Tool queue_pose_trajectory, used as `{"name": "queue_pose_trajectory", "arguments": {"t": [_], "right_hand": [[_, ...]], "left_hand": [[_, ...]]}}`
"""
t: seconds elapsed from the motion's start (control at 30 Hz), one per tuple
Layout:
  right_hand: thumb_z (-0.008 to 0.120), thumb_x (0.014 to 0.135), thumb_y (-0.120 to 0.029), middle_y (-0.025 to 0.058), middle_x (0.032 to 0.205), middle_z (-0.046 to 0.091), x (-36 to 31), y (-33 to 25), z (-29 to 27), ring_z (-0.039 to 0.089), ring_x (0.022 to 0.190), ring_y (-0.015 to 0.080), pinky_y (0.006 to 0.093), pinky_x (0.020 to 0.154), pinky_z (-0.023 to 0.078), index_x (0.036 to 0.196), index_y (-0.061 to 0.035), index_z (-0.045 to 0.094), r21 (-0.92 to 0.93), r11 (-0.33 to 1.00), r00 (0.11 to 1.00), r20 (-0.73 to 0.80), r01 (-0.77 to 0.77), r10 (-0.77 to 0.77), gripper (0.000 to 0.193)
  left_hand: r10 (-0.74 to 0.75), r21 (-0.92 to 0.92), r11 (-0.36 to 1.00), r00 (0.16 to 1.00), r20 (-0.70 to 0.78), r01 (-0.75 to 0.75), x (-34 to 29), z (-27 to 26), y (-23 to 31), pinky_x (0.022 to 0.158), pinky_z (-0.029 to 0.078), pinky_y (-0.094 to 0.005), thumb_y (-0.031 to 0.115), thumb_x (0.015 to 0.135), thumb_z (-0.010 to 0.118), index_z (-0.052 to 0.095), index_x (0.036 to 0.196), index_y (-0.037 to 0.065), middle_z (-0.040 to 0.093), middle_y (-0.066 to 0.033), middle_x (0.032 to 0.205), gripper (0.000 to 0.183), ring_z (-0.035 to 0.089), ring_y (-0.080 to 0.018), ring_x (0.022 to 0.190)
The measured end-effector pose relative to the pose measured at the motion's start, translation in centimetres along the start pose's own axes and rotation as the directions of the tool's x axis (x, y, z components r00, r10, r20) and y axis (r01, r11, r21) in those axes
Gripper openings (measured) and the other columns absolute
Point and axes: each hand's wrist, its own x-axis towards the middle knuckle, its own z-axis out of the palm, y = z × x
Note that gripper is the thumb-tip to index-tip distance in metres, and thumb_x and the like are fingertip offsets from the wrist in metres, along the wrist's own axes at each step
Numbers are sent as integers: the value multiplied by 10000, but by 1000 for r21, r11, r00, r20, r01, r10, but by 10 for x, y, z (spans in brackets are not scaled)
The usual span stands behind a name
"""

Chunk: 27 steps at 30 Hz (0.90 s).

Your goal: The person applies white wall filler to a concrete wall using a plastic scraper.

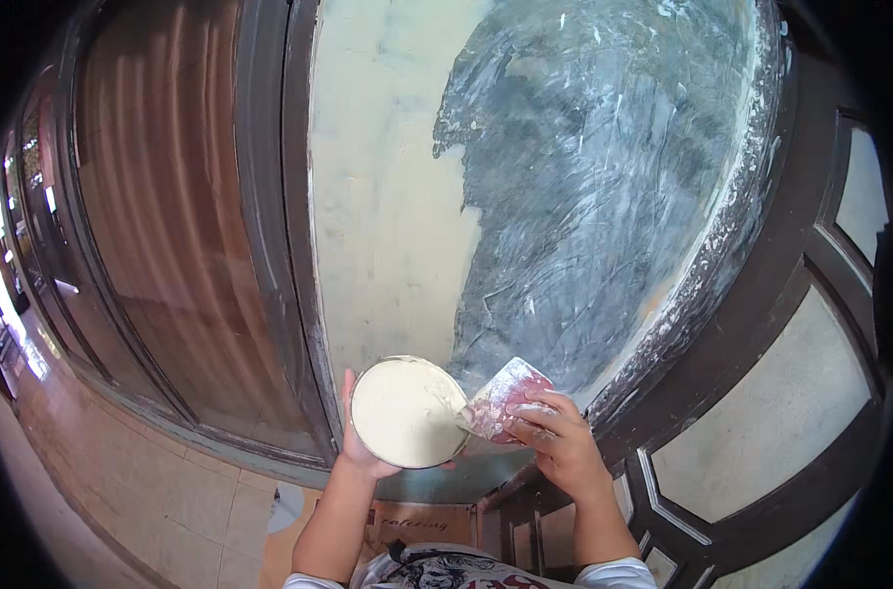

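My left hand point(360, 454) holds a round tub of cream-coloured putty point(402, 412) from beneath and along its left side; most of its fingers are hidden under the tub. In my right hand point(556, 432) is a flat, reddish putty scraper point(510, 398), smeared with white. One corner of the scraper reaches the tub's right rim, where the putty looks stirred up. Ahead stands a wall panel, its left part coated in smooth cream putty point(388, 226) and its right part bare, streaky grey-blue point(604, 196). A ragged edge divides the two.
Left of the panel is a dark-framed window point(265, 196) with a brown curtain point(162, 177) behind the glass. A dark wooden door with pale panels point(770, 412) stands to the right. Brown cardboard point(417, 535) lies on the tiled floor point(196, 491) below.
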Motion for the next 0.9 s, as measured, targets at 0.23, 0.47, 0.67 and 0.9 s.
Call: {"name": "queue_pose_trajectory", "arguments": {"t": [0.23, 0.47, 0.67, 0.9], "right_hand": [[668, 628, 105, 69, 1202, 725, 3, 0, 8, 623, 1206, 364, 462, 1026, 516, 1130, -111, 802, 52, 999, 1000, -18, -15, 16, 562], [702, 608, 118, 72, 1213, 701, 8, 2, 16, 613, 1211, 380, 463, 1025, 528, 1175, -128, 773, 54, 998, 999, -14, 34, -33, 622], [712, 624, 115, 72, 1194, 706, 11, -1, 25, 618, 1199, 380, 458, 1024, 527, 1175, -129, 777, 103, 994, 998, -58, 37, -32, 606], [721, 678, 116, 80, 1153, 744, 17, -9, 27, 654, 1152, 363, 455, 1001, 526, 1053, -83, 806, 115, 993, 998, -59, 13, -7, 433]], "left_hand": [[23, -56, 998, 999, -40, -25, -2, 1, 2, 901, 439, -843, 970, 839, 258, 371, 1603, 206, 423, -205, 1603, 1086, 493, -566, 1347], [17, 162, 987, 1000, -12, -15, -6, -3, 7, 905, 443, -839, 954, 855, 255, 359, 1606, 196, 417, -220, 1601, 1072, 480, -580, 1352], [45, -53, 998, 999, 24, -44, -9, -3, 1, 928, 435, -839, 962, 850, 244, 342, 1613, 178, 384, -222, 1624, 1099, 461, -591, 1365], [80, 242, 969, 990, -116, -50, -14, 7, 0, 948, 449, -818, 940, 876, 229, 350, 1606, 169, 421, -215, 1600, 1069, 503, -521, 1362]]}}
